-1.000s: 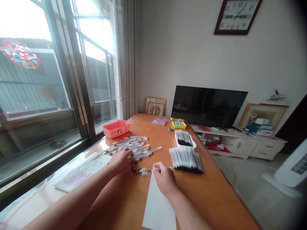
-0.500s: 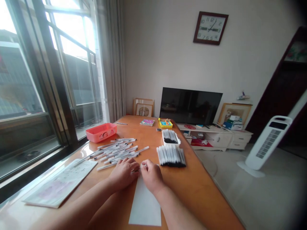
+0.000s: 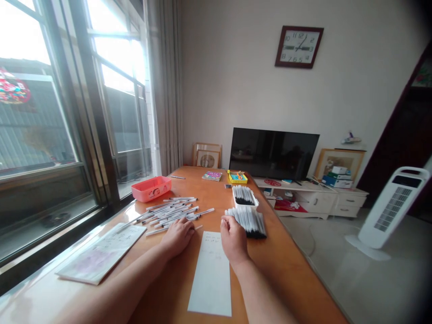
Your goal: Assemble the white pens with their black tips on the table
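My left hand [image 3: 179, 235] rests low over the table at the near edge of a loose pile of pens [image 3: 175, 211], its fingers curled over a pen whose pale tip [image 3: 198, 227] sticks out to the right. My right hand [image 3: 235, 237] is closed, thumb against the fingers, beside a stack of pens [image 3: 249, 221] with black ends; what it pinches is hidden. Between my forearms lies a long white paper strip [image 3: 211, 279] with faint writing near its top.
Behind the stack stands a white box [image 3: 251, 206] of pens. A pink basket [image 3: 151, 189], a booklet [image 3: 101, 254], a magazine [image 3: 212, 176] and a yellow box [image 3: 237, 177] also lie on the table [image 3: 273, 270]. A window runs along the left.
My hands have come apart: the right has moved right toward the stacked pens, while the left stays by the loose pile. The strip's top now shows. The view has shifted slightly.
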The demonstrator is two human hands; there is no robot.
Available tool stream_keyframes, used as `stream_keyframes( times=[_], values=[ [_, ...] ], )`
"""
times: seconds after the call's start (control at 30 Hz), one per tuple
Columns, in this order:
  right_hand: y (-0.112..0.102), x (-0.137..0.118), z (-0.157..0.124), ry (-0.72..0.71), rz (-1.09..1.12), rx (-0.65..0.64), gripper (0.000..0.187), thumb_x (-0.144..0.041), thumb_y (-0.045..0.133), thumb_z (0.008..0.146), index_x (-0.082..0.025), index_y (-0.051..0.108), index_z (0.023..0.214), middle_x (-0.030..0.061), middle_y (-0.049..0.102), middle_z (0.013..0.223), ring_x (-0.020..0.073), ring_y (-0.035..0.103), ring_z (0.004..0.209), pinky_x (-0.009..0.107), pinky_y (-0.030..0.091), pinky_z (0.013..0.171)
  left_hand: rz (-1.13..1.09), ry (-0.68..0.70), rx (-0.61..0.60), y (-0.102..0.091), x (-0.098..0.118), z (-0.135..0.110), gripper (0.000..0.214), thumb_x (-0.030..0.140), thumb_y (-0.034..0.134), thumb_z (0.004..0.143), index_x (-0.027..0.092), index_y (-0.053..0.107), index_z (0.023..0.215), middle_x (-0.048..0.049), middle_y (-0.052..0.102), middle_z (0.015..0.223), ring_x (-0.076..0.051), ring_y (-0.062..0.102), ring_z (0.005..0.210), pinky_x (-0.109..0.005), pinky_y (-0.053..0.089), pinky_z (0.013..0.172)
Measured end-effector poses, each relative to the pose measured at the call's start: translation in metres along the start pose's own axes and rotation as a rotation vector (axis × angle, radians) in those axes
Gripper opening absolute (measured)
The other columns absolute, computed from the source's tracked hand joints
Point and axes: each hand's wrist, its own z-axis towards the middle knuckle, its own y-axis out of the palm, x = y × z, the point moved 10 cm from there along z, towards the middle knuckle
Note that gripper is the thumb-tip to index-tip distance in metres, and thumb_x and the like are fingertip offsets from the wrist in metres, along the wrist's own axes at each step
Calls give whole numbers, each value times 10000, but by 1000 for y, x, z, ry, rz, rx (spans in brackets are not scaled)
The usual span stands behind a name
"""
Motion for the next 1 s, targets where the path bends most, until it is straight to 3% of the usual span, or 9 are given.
stream_keyframes(
  times=[0.3,0.47,0.57,0.73,0.87,1.0],
  values=[
    [-67,6,13,11,103,361,345,-413,469,917,-177,705,1007,103,757,966,251,676,908,334,482,804,77,-107,3,-3,-15,15,280,298,424,950,225,692,988,-102,615,1065,-250,546,1035,-357,399,924],
    [-107,42,19,130,162,568,369,-419,486,881,-176,701,1056,107,749,983,249,675,875,332,481,770,119,-141,28,-2,-21,23,310,328,400,965,229,693,980,-106,614,1051,-262,540,1028,-376,395,903],
    [-123,72,21,210,181,668,369,-423,499,861,-176,698,1050,101,745,944,246,673,843,333,480,754,148,-141,92,-7,-13,28,297,355,425,956,245,690,1031,-107,613,1112,-285,521,1077,-401,389,908],
    [-129,98,23,279,198,724,359,-402,509,851,-178,686,1068,85,741,918,236,671,852,329,480,771,75,16,131,-5,45,46,273,332,460,946,243,680,1081,-105,626,1165,-292,530,1132,-413,389,959],
    [-127,91,23,267,185,696,326,-382,523,844,-184,703,1030,93,742,975,236,668,887,327,480,802,-121,141,79,12,105,61,323,362,492,938,225,676,1164,-116,646,1182,-287,567,1153,-396,424,989],
    [-128,79,23,241,179,684,315,-366,516,847,-182,711,1014,100,745,992,240,667,908,328,478,814,-192,267,-33,36,154,68,603,519,609,853,286,545,1405,-103,489,1488,-346,466,1327,-475,396,1081]
  ],
)
